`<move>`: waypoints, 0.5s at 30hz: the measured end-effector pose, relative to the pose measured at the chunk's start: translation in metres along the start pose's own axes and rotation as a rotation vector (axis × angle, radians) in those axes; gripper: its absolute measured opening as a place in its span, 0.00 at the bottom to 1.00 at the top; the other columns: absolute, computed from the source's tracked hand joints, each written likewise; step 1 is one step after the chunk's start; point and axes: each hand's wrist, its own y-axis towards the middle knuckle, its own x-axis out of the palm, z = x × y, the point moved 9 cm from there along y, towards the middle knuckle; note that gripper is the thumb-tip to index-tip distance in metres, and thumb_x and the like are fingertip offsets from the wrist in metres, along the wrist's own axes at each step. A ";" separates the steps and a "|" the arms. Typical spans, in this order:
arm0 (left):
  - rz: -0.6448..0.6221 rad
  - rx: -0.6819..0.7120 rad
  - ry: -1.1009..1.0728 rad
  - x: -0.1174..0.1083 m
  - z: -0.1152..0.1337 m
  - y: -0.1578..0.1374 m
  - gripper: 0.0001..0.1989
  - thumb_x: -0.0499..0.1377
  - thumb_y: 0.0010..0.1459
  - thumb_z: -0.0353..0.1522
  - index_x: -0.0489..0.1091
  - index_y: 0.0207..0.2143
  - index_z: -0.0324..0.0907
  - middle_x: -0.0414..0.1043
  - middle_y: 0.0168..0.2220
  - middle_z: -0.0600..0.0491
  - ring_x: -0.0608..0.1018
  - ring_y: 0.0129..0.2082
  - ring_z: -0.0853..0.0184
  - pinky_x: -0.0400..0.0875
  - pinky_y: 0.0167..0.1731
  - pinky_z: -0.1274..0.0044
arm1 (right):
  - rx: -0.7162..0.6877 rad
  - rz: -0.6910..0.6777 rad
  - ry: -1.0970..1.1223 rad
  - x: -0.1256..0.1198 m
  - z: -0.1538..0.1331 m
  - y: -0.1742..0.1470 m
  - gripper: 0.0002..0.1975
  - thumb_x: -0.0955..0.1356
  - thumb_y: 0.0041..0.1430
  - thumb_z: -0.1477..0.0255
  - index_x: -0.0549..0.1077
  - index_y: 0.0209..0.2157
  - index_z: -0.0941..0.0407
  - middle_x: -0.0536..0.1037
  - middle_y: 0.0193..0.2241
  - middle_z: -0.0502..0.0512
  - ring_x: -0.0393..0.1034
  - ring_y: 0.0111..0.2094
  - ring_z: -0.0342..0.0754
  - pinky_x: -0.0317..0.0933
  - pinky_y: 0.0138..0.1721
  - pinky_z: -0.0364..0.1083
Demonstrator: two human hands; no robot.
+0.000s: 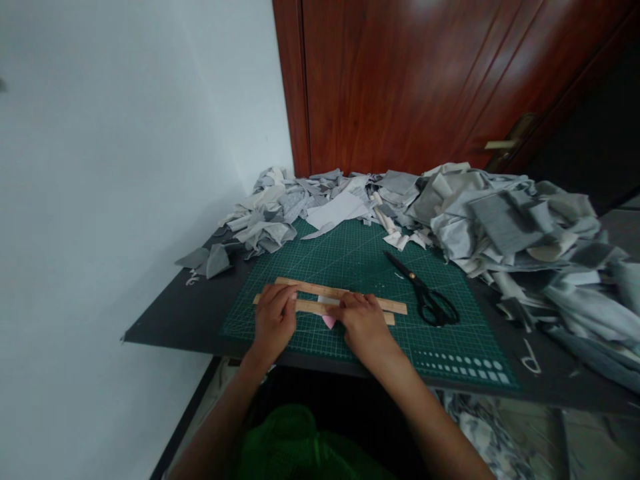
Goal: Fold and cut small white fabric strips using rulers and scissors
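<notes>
By the left hand (276,313) and the right hand (364,325), the nearer wooden ruler (311,307) and the farther wooden ruler (320,289) are being touched on the green mat (310,343); whether either grip is being clamped cannot be told. Even pressure is probably being needed from both sides, so that the white piece (327,300) showing between the rulers is not being shifted, with the scissors (421,285) being left apart, beyond and to the right.

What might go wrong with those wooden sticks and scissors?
The two wooden strips might slip under the left hand and right hand, shifting the small pink piece at their near edge. The black scissors lie to the right, so a careless reach might bump them. The heaped cloth scraps could slide onto the mat.
</notes>
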 end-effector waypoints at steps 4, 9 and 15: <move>-0.276 0.202 0.056 0.022 0.046 -0.023 0.10 0.56 0.66 0.26 0.76 0.43 0.44 0.77 0.40 0.51 0.76 0.41 0.59 0.72 0.44 0.66 | -0.018 0.023 -0.006 -0.003 0.000 0.000 0.20 0.63 0.65 0.79 0.81 0.49 0.48 0.78 0.49 0.60 0.67 0.52 0.58 0.51 0.50 0.55; -0.523 0.112 -0.031 0.050 0.067 -0.042 0.16 0.63 0.60 0.26 0.72 0.50 0.44 0.74 0.51 0.48 0.73 0.51 0.55 0.71 0.53 0.61 | -0.025 0.027 -0.014 -0.006 0.000 -0.001 0.18 0.64 0.66 0.77 0.81 0.49 0.47 0.78 0.48 0.60 0.67 0.51 0.58 0.51 0.48 0.54; -0.455 -0.048 -0.148 0.055 0.047 -0.036 0.14 0.69 0.54 0.24 0.74 0.41 0.44 0.73 0.46 0.50 0.74 0.49 0.57 0.72 0.51 0.63 | -0.029 0.008 0.003 -0.006 0.000 0.000 0.14 0.65 0.67 0.74 0.81 0.47 0.48 0.78 0.48 0.60 0.66 0.51 0.58 0.51 0.47 0.54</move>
